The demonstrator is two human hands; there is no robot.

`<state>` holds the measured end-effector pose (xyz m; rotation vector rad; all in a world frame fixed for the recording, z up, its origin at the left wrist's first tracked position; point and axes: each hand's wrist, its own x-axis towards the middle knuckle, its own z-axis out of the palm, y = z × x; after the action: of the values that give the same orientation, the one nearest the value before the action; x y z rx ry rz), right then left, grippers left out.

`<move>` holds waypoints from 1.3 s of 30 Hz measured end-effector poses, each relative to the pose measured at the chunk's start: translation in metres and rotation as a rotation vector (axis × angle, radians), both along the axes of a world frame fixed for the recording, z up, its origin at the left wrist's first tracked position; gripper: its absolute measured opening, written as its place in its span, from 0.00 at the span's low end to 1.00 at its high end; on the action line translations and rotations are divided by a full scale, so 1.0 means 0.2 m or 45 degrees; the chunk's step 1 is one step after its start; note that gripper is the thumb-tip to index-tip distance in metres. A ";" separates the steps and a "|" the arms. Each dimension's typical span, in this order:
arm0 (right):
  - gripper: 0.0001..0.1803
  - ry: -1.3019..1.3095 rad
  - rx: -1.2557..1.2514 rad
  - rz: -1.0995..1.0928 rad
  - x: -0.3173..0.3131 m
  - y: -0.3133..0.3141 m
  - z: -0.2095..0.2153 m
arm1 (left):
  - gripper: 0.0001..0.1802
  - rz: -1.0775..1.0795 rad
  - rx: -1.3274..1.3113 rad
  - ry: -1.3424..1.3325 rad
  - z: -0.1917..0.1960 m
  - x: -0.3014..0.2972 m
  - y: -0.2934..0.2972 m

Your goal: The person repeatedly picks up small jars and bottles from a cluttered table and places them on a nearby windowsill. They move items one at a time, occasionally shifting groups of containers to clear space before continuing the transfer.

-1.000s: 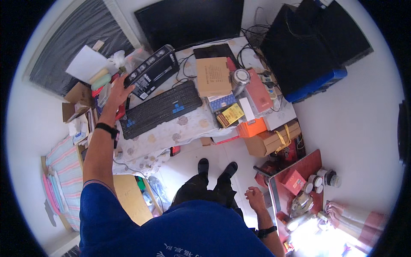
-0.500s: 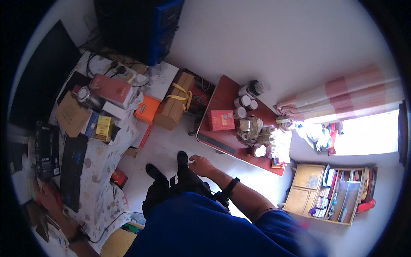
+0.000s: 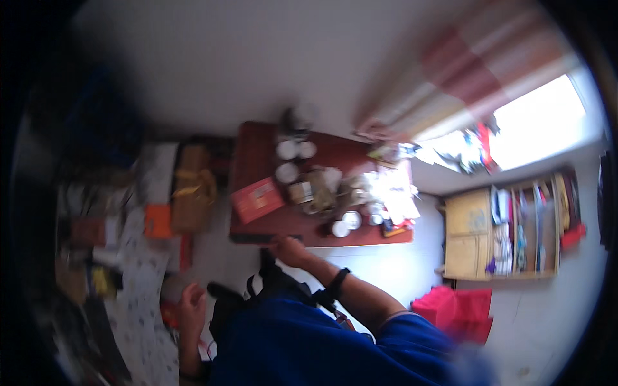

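My right hand is held at the near left edge of a dark red table, its fingers smeared by motion; whether it touches the edge does not show. Lower on the left, my left hand is raised beside the cloth-covered table, fingers loosely apart and nothing seen in them. On the red table, a red box lies closest to my right hand. Behind it are several white-lidded jars and a cluster of clear bags and containers.
A patterned cloth covers the left table, with an orange box at its edge. A brown box with a yellow ribbon stands between the tables. At right are a wooden cabinet, red fabric and a curtain by the bright window.
My view has swung toward the red table, which now sits more central. My left hand has come away from the items on the left table. Red fabric has come into view.
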<state>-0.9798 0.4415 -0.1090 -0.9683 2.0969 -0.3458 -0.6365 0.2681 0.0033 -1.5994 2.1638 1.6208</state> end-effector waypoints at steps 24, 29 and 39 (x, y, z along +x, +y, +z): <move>0.43 0.673 -0.678 -0.603 -1.27 -0.57 0.47 | 0.25 -0.373 0.076 0.252 -0.17 -1.23 -0.36; 0.52 0.957 -0.602 -0.591 -1.54 -0.95 0.47 | 0.24 -0.388 -0.009 0.239 -0.18 -1.20 -0.57; 0.46 0.763 -0.306 -0.549 -1.72 -1.05 0.31 | 0.24 -0.378 0.159 0.109 -0.33 -1.12 -0.66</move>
<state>-1.3237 0.2322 -0.0465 -0.8084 2.8752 -0.5906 -0.8609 0.1362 -0.0622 -1.1329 2.1624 1.7160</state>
